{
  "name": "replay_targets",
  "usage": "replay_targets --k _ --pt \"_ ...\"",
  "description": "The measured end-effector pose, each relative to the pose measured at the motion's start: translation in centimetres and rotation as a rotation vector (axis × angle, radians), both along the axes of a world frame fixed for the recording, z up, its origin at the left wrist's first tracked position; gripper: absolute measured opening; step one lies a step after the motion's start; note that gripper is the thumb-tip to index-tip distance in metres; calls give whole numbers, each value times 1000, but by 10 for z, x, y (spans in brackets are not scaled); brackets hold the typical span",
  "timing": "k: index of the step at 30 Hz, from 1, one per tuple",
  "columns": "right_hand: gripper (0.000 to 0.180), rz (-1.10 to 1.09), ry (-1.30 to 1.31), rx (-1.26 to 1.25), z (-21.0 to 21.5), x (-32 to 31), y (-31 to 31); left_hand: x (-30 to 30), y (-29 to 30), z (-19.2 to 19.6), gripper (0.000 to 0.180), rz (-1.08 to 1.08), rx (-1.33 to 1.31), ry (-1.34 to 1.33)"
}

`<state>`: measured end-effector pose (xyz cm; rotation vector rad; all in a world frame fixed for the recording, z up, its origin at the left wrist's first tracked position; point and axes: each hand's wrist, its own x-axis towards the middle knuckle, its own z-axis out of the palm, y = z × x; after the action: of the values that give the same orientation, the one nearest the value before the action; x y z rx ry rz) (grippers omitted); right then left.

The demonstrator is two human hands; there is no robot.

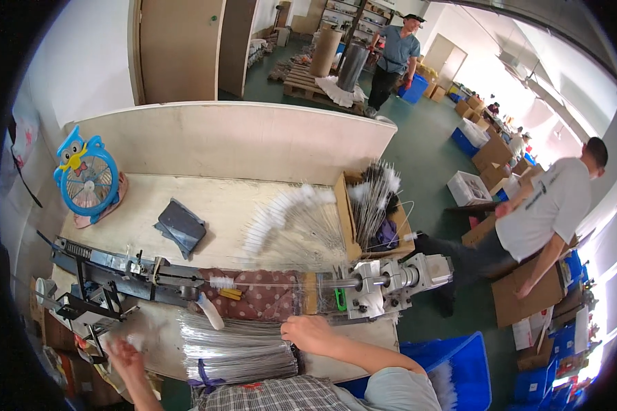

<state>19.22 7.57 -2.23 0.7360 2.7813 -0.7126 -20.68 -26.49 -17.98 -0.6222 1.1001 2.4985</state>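
Observation:
My right hand rests at the right end of a thick bundle of thin silvery wires. Its fingers are curled in, and what they pinch at the wire ends is too small to make out. A purple tie wraps the bundle's left end. Blurred by motion, my left hand is raised beside a black metal bracket. Behind the wires runs a long bench machine with a metal spindle head. A white-bristled brush lies in line with its shaft, above a brown dotted cloth.
White-tipped wire brushes fan across the table beside a cardboard box of more brushes. A blue owl-shaped fan and a dark folded cloth sit further back. A blue bin stands at right. One person bends over cartons; another stands further off.

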Motion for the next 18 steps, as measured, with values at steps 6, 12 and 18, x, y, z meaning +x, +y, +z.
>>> replay_targets --k 6,12,18 --pt "14 1 86 65 3 2 3 -70 -79 41 50 216 -550 72" --pt "11 -71 102 6 13 4 1 -13 -31 5 39 242 -541 153" --pt "8 -62 117 -13 9 12 5 83 76 20 33 -349 46 42"
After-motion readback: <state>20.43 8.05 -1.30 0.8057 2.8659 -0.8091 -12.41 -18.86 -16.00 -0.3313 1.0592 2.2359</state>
